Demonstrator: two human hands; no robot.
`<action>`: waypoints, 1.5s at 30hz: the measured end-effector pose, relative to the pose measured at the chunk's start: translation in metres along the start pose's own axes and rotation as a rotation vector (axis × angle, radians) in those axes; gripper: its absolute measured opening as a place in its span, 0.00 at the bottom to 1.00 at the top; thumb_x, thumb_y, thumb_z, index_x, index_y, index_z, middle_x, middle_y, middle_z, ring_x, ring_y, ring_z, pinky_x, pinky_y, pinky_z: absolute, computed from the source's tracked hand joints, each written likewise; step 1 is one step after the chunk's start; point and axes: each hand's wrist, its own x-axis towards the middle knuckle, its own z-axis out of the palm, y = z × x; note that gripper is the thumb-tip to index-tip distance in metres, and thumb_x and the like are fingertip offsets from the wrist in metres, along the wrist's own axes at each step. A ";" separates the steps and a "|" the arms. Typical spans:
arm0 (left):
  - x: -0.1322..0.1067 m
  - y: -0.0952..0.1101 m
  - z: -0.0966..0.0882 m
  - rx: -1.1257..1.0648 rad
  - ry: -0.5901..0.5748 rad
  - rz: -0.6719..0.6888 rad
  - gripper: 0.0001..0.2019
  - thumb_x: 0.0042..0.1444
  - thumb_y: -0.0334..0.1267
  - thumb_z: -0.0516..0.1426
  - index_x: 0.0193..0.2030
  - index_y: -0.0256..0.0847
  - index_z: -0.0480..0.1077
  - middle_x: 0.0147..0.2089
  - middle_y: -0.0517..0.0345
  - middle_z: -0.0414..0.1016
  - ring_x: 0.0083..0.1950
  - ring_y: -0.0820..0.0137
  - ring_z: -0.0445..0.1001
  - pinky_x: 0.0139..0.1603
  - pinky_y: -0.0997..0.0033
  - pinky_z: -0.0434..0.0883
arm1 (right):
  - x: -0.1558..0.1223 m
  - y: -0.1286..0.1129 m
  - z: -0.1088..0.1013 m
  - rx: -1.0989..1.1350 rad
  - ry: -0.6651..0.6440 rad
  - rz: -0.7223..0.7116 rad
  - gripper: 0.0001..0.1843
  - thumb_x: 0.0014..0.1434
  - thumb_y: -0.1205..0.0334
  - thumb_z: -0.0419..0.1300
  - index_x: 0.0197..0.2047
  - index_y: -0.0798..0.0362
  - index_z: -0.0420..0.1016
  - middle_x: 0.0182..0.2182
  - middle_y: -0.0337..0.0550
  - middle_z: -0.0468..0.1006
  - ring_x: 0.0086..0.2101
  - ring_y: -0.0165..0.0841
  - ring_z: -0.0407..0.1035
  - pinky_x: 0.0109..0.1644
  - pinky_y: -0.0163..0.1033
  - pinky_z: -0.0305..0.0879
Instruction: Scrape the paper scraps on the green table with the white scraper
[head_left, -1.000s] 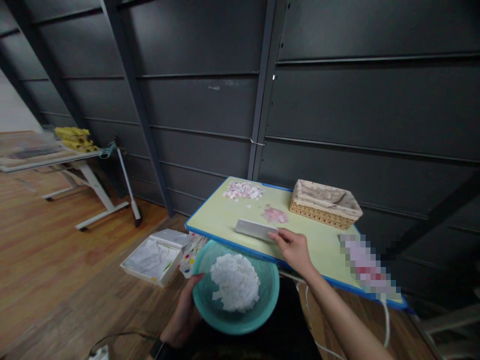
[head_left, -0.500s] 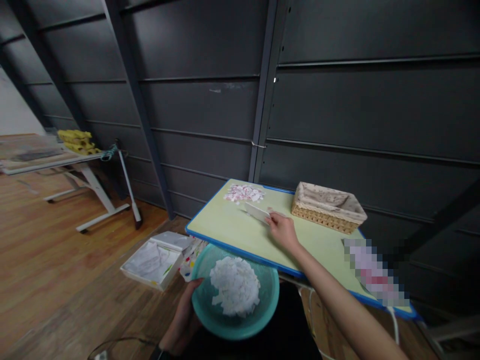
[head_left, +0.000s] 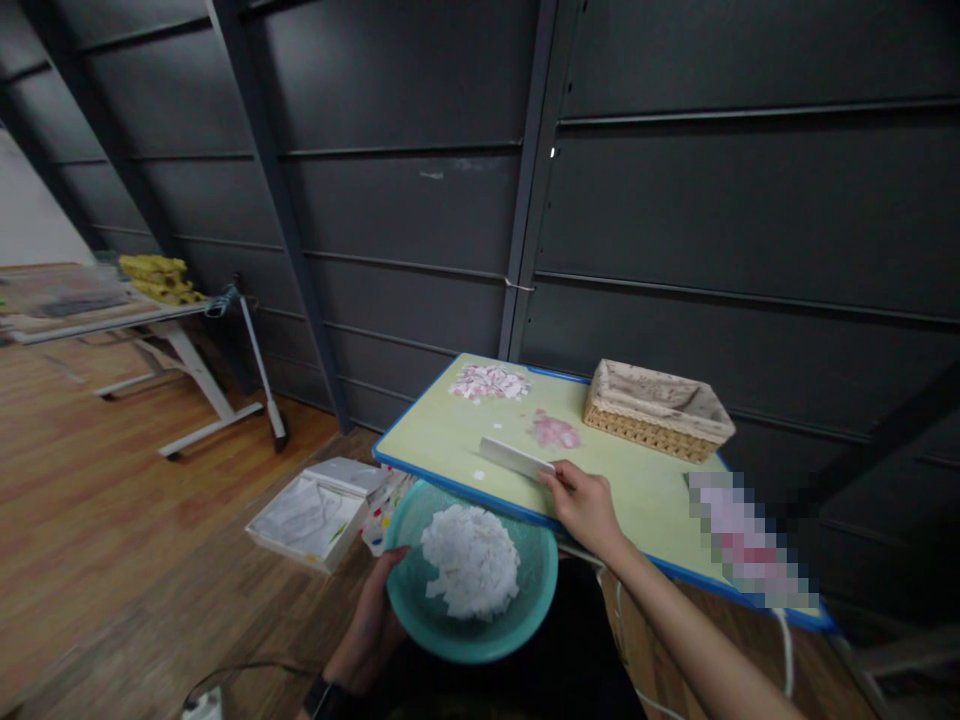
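My left hand (head_left: 381, 605) grips the rim of a teal bowl (head_left: 409, 620), held below the table's near edge. Inside lies a heap of white paper scraps (head_left: 472, 562). Over the pale yellow table (head_left: 427, 440) my right hand (head_left: 586, 508) is closed on one end of a flat white strip (head_left: 514, 458), whose material I cannot make out. Two small white pieces lie close to the strip. Farther back are a pile of white and pink scraps (head_left: 491, 382) and a thin pinkish patch (head_left: 555, 430).
A cloth-lined wicker basket (head_left: 652, 430) stands at the table's back right. A blurred-out item (head_left: 750, 550) lies at the right end. On the floor at left sits an open white box (head_left: 307, 520); a power strip (head_left: 202, 705) is nearby. A dark panelled wall (head_left: 405, 220) rises behind.
My right hand has drawn the white strip toward the table's near edge, uncovering the pinkish patch. The bowl stays in my left hand, nearly in place.
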 end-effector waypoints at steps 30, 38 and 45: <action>-0.004 0.004 0.000 0.068 0.019 0.042 0.07 0.51 0.34 0.57 0.35 0.33 0.72 0.26 0.50 0.81 0.36 0.59 0.79 0.41 0.58 0.74 | 0.008 -0.013 0.008 0.009 -0.100 -0.033 0.14 0.61 0.57 0.50 0.32 0.51 0.73 0.21 0.41 0.75 0.23 0.32 0.69 0.29 0.32 0.58; -0.008 0.009 -0.001 0.091 0.057 0.033 0.10 0.52 0.36 0.56 0.39 0.33 0.72 0.27 0.51 0.81 0.34 0.60 0.79 0.39 0.60 0.74 | 0.021 -0.014 0.021 0.024 -0.176 -0.067 0.14 0.61 0.59 0.49 0.33 0.51 0.74 0.22 0.41 0.75 0.23 0.32 0.69 0.29 0.33 0.58; -0.008 0.011 0.002 0.074 0.092 0.044 0.11 0.53 0.35 0.55 0.40 0.31 0.73 0.28 0.49 0.82 0.35 0.59 0.80 0.38 0.59 0.75 | -0.007 -0.024 -0.002 0.126 -0.223 -0.106 0.13 0.61 0.58 0.51 0.36 0.49 0.76 0.27 0.39 0.79 0.25 0.30 0.71 0.31 0.32 0.61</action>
